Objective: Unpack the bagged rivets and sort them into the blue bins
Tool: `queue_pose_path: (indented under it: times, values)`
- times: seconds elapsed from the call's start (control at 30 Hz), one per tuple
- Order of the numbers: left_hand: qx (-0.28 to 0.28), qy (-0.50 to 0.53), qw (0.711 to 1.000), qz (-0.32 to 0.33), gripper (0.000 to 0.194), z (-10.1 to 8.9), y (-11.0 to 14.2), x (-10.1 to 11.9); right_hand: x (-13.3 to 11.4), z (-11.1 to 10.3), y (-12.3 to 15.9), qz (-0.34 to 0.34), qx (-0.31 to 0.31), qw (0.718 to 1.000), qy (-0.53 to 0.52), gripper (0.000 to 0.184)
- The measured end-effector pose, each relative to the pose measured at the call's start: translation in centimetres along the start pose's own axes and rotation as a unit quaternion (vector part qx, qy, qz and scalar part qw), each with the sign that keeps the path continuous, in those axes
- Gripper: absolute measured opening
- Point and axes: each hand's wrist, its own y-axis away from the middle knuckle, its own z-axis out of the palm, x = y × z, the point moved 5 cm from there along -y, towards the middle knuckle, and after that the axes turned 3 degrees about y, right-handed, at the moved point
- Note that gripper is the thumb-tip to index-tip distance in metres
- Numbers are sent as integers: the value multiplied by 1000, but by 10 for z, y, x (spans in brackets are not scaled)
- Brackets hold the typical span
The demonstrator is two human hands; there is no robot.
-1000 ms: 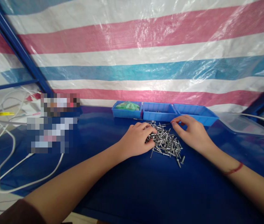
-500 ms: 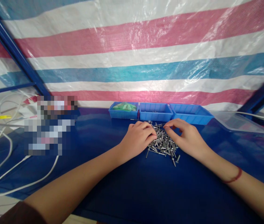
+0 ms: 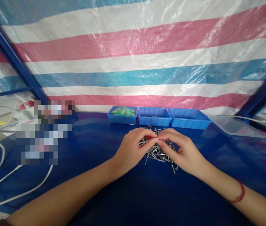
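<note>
A loose pile of silvery metal pop rivets (image 3: 157,153) lies on the blue table, several with long thin pins. Over the pile, my left hand (image 3: 135,146) is closed in a pinch of thumb and forefinger. Coming from the right, my right hand (image 3: 182,147) is pinched too, and its fingertips meet those of the left above the rivets. Whatever sits between the touching fingertips is too small and covered to make out. Part of the pile is hidden behind both hands.
Behind the pile stand three blue bins: the left bin (image 3: 122,119) with a green packet (image 3: 123,111), the middle bin (image 3: 155,121) with a few thin pins, and the right bin (image 3: 189,123). A clear plastic lid (image 3: 238,127) lies right. White cables (image 3: 36,196) run along the left.
My right hand has moved left and toward me from the pile's far right edge to my left hand. My left thumb and forefinger have closed from apart to a pinch.
</note>
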Motion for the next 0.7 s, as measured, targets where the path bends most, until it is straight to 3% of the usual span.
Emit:
queue_pose_path:
  times: [0.2, 0.37, 0.53, 0.7]
  values:
    - [16, -8, 999, 31, 6, -3, 2, 5, 3, 2, 1, 28, 1, 999, -44, 10]
    - [21, -10, 1000, -6, 7, -3, 4, -2, 6, -3, 3, 58, 70, 993, -71, 5]
    - [-7, -21, 1000, -6, 9, 0, 3, -2, -2, -7, 2, -3, 51, 997, -64, 5]
    - [-55, -74, 995, 43, 16, 7, 2, -3, -6, -15, -4, -41, 41, 997, 42, 9]
